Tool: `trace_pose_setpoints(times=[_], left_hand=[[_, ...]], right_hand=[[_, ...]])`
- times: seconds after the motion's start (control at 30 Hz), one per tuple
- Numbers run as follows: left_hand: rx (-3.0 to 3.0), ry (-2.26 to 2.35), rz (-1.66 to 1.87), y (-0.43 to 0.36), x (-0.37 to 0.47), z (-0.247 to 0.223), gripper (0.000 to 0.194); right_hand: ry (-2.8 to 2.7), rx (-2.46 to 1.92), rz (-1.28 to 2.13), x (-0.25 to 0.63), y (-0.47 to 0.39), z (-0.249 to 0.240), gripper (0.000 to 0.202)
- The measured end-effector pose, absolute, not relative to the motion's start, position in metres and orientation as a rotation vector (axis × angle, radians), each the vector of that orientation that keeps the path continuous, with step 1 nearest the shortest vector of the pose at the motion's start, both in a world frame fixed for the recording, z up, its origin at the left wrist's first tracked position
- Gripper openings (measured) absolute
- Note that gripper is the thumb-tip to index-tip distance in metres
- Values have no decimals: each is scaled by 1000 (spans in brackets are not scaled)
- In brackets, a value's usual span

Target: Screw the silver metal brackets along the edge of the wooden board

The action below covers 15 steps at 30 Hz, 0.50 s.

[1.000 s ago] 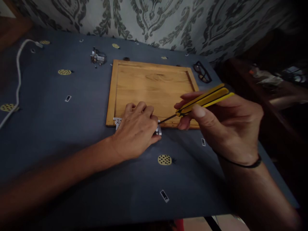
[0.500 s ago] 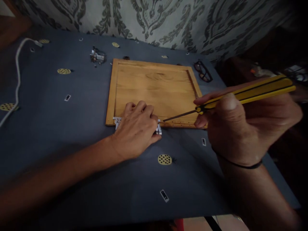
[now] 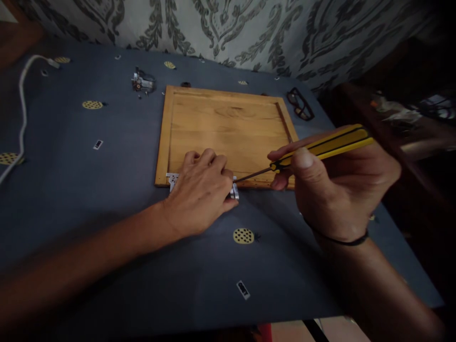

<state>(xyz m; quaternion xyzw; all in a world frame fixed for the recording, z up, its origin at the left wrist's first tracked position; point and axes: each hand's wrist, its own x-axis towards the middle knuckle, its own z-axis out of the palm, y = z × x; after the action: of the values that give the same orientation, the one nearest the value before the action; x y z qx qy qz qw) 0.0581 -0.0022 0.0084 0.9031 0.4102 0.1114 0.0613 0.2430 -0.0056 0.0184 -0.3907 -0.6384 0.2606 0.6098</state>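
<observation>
A framed wooden panel [image 3: 228,118] lies flat on the table. At its near edge, toward the left corner, sits a silver metal hinge [image 3: 234,191], mostly covered by my left hand [image 3: 203,192], whose fingers are bent and closed over it. My right hand [image 3: 338,185] grips a yellow and black screwdriver [image 3: 324,145], thumb on top of the handle. The shaft points left, and its tip is at the hinge's right end, beside my left fingers. Whether the tip touches a screw cannot be made out. Small dark holes run along the panel's near edge.
Another metal hinge [image 3: 143,83] with small loose pieces lies behind the panel's left corner. Eyeglasses [image 3: 300,103] rest at the back right. A white cable [image 3: 23,104] runs down the left side. The table [image 3: 117,285] has a blue patterned cloth; dark furniture stands at the right.
My right hand has moved left with the screwdriver, bringing its tip from the panel's edge to the hinge's right end. My left hand has stayed on the hinge.
</observation>
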Motion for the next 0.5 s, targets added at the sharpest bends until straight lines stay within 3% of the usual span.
trace_pose_setpoints(times=[0.2, 0.37, 0.5], left_hand=[[2734, 1248, 343, -2, 58, 8, 31], [2747, 1228, 369, -3, 57, 7, 31], [2729, 1240, 342, -3, 58, 7, 31]], right_hand=[[-1521, -894, 672, 244, -5, 21, 6], [-1614, -925, 814, 251, -10, 28, 22], [-1625, -931, 718, 251, -10, 31, 11]])
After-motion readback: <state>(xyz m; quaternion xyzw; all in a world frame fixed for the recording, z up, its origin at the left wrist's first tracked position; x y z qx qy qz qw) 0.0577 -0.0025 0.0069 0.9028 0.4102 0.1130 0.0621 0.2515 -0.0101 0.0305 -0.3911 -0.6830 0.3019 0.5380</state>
